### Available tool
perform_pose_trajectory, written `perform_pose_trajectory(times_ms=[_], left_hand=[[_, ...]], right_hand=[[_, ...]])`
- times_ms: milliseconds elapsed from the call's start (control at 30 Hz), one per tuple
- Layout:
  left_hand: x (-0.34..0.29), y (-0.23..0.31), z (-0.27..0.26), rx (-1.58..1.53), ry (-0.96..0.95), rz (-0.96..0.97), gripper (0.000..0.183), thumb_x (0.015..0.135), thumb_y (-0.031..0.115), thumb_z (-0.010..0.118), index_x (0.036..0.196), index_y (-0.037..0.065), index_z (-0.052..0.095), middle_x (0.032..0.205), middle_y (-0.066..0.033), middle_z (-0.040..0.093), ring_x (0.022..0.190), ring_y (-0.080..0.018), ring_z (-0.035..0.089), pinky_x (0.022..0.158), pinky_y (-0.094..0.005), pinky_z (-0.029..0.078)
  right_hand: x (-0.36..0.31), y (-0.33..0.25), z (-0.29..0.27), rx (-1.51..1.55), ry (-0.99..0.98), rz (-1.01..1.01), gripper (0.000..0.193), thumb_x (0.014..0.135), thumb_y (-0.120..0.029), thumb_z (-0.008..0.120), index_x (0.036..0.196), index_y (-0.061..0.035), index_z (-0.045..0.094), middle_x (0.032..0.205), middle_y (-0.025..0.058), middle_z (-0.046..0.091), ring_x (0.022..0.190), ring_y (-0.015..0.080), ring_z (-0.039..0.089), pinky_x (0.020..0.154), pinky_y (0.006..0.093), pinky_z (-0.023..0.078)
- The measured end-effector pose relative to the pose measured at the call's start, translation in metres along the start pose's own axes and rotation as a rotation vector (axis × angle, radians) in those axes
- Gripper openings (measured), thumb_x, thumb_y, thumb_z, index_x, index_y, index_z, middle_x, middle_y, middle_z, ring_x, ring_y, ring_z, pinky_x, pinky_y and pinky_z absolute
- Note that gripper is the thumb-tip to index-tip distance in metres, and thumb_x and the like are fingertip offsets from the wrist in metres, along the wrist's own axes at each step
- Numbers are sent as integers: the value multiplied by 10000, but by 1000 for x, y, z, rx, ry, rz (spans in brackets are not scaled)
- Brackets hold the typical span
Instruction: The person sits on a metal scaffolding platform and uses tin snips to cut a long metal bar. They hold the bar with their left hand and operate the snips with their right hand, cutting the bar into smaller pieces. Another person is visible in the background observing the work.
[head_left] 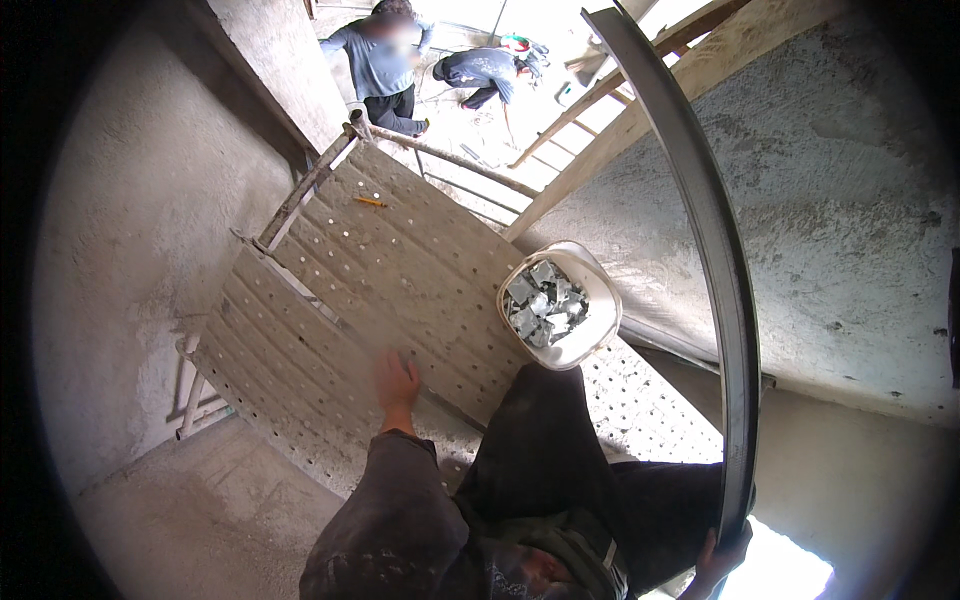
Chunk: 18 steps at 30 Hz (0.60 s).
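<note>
A long grey metal channel [722, 270] rises on my right, bowed by the lens. My right hand [722, 555] is wrapped round its lower end. My left hand [398, 385] is stretched out low over the perforated scaffold platform [400, 270]. Its fingers are smeared by motion, and a small dark spot shows beside them; I cannot tell whether it holds anything. In front of my knee stands a whitish plastic bucket [590, 345], holding several silvery metal brackets [545, 305].
A yellow-orange tool [370, 202] lies at the platform's far end, near a pipe rail [450, 160]. Plastered walls [150, 250] rise on both sides. Beyond and below, one person [385, 65] stands and another [480, 70] bends down. A wooden ladder [580, 125] leans at far right.
</note>
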<state>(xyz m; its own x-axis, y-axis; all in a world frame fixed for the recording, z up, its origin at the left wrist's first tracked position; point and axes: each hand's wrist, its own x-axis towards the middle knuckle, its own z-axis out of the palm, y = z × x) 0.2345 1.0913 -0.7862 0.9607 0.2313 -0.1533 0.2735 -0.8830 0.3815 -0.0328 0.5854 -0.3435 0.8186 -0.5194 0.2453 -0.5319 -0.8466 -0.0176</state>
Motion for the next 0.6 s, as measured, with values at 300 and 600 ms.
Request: perform_pose_trajectory(times_ms=[300,600], left_hand=[[0,-1,3,59,20,8,485,910,255,625,1316,19,505,1382,-200,493,1324,-384,439,1160,-515,298],[2,3,-4,21,-3,7,495,906,261,626,1319,17,506,1383,-198,495,1337,-376,436,1170,-512,288]], right_hand=[[0,0,-1,-19,-19,23,712,836,-447,728,1318,30,510,1126,264,634,1047,468,633,922,511,494],[1,3,0,-9,-10,-6,693,840,-433,727,1322,15,510,1129,256,637,1049,463,639,930,509,496]])
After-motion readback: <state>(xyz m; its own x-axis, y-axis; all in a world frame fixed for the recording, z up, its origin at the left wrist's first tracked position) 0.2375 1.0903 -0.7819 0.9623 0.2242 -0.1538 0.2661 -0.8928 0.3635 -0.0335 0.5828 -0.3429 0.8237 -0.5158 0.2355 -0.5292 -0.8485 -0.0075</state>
